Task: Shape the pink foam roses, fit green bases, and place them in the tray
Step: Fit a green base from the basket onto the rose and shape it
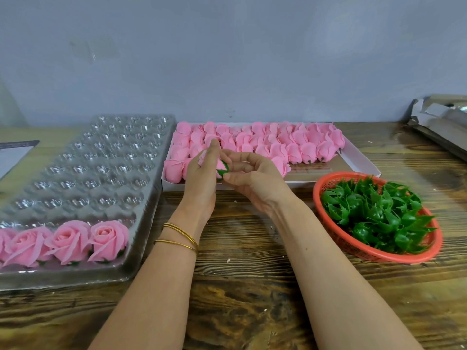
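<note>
My left hand (pixel 202 176) grips a pink foam rose (pixel 203 155), mostly hidden behind its fingers. My right hand (pixel 249 174) pinches a green base (pixel 223 169) against the rose's underside. Both hands hover over the front edge of the white box (pixel 358 157), which holds several unshaped pink roses (pixel 265 144). A clear plastic tray (pixel 83 173) lies to the left, with several finished roses (pixel 68 239) in its nearest row. A red basket (pixel 427 256) of green bases (pixel 374 213) sits to the right.
Everything rests on a dark wooden table (pixel 252 286) against a grey wall. A paper sheet (pixel 12 154) lies at the far left. Folded silver packaging (pixel 439 122) sits at the back right corner.
</note>
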Demonstrator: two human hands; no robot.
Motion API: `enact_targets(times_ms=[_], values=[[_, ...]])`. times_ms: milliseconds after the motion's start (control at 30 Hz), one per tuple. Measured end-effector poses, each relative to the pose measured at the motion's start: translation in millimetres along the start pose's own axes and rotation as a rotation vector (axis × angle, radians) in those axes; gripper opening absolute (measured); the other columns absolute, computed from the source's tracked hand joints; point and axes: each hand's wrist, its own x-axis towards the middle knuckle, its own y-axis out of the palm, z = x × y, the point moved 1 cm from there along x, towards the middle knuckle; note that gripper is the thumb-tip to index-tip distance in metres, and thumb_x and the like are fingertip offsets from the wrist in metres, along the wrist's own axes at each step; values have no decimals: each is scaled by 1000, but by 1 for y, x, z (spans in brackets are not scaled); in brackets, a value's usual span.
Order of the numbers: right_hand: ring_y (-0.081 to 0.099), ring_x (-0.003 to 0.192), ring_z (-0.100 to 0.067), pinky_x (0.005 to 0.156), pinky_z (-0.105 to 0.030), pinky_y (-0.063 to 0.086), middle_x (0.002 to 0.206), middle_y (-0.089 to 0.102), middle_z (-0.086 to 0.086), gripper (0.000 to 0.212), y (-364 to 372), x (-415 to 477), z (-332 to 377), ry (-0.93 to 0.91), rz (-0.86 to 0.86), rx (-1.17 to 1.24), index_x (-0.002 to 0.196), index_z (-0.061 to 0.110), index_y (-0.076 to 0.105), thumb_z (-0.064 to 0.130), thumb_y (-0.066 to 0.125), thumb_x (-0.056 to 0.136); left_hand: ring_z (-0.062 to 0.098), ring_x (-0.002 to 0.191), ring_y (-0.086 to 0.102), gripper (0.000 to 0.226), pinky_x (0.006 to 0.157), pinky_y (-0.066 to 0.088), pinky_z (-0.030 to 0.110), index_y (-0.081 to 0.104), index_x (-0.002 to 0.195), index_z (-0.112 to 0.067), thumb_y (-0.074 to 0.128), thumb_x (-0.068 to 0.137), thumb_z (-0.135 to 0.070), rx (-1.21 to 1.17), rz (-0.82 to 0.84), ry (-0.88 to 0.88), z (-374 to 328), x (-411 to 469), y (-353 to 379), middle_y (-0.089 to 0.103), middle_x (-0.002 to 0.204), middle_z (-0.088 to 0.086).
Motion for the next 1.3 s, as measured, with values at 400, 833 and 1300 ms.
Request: enact_targets(times_ms=[400,833,1300], values=[[71,86,-14,83,-30,59,93,74,1,19,-1,-2,2,183,138,93,93,2,70,-10,55,92,14,99,70,48,83,55,33,64,57,-25,51,98,-45,-20,59,18,3,1,-2,75,94,-4],[73,80,-22,79,-32,61,82,75,-10,22,-4,-1,-1,122,83,120,93,-1,70,-18,62,82,10,91,72,46,69,56,20,64,55,-25,56,91,-52,-55,130,22,3,2,-3,75,91,-6],[73,80,-22,77,-31,61,83,73,-12,19,-4,0,0,136,104,146,97,-6,67,-18,59,84,13,95,71,44,77,57,26,64,60,-22,57,90,-53,-125,154,-4,6,5,-3,74,95,-2]])
